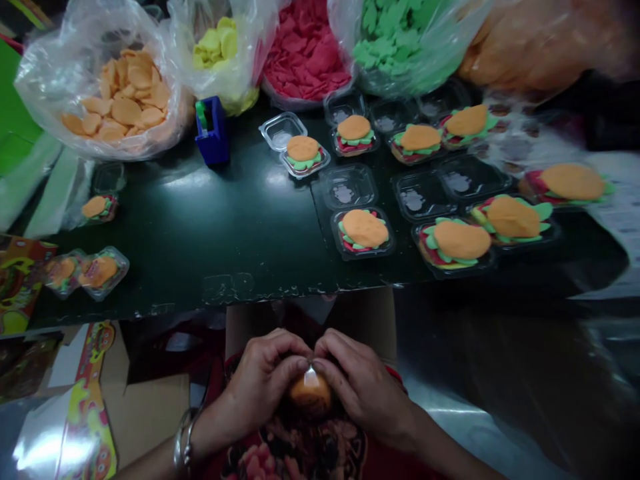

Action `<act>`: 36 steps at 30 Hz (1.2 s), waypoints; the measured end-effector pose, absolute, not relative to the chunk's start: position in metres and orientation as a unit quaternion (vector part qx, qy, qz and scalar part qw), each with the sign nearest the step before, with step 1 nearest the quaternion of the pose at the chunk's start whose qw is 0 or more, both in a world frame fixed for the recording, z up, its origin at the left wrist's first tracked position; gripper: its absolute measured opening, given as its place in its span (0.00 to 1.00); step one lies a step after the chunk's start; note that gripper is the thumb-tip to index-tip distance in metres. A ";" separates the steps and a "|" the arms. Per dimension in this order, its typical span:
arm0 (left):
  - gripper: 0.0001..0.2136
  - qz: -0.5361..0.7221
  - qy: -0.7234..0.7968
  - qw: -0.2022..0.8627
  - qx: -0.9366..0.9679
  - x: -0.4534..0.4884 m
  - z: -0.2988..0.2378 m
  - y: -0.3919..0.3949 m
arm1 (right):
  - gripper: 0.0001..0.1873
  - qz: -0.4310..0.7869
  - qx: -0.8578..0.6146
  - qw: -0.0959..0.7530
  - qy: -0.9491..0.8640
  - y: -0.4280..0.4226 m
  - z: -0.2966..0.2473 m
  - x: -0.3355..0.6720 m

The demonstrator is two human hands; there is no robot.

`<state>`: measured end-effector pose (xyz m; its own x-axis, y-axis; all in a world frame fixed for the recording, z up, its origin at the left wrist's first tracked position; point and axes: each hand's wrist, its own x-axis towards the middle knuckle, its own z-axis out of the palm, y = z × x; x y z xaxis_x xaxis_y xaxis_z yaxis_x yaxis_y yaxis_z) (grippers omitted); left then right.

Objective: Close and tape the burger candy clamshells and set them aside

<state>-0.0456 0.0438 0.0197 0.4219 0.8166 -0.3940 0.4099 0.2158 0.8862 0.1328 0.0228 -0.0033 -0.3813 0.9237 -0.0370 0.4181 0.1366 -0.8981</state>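
Close to my body, below the table's front edge, a small clear plastic box with an orange burger-shaped piece [310, 393] sits between my two hands. My left hand [267, 370] curls round its left side, thumb and fingers pinching the top edge. From the other side my right hand [353, 380] does the same, and the thumbs nearly meet at the top. Light glints off the clear plastic there. Most of the box's sides are hidden behind the fingers. The nearest open box with a layered burger [364, 230] stands on the table ahead.
The dark green table [240, 220] bears several open clear boxes with burgers at the right. Bags of orange discs [131, 100], yellow pieces [217, 43], red pieces [307, 57] and green pieces [395, 40] line the back. A blue tape dispenser [214, 133] and closed boxes [103, 270] stand left.
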 end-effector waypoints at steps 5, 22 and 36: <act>0.08 0.167 0.509 0.549 0.641 -0.049 0.019 0.039 | 0.11 0.400 -0.481 0.287 -0.726 0.022 -0.004 0.126; 0.12 0.130 0.517 0.706 0.466 -0.051 0.028 0.075 | 0.11 0.589 -0.458 0.241 -0.620 0.050 -0.004 0.134; 0.07 0.031 0.499 0.670 0.550 -0.067 0.026 0.072 | 0.09 0.550 -0.437 0.178 -0.689 0.048 -0.001 0.120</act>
<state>-0.0665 0.0722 0.0261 0.5011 0.5892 -0.6339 0.5067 0.3941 0.7668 0.1197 0.0483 -0.0007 -0.5549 0.7976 -0.2364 0.4069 0.0123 -0.9134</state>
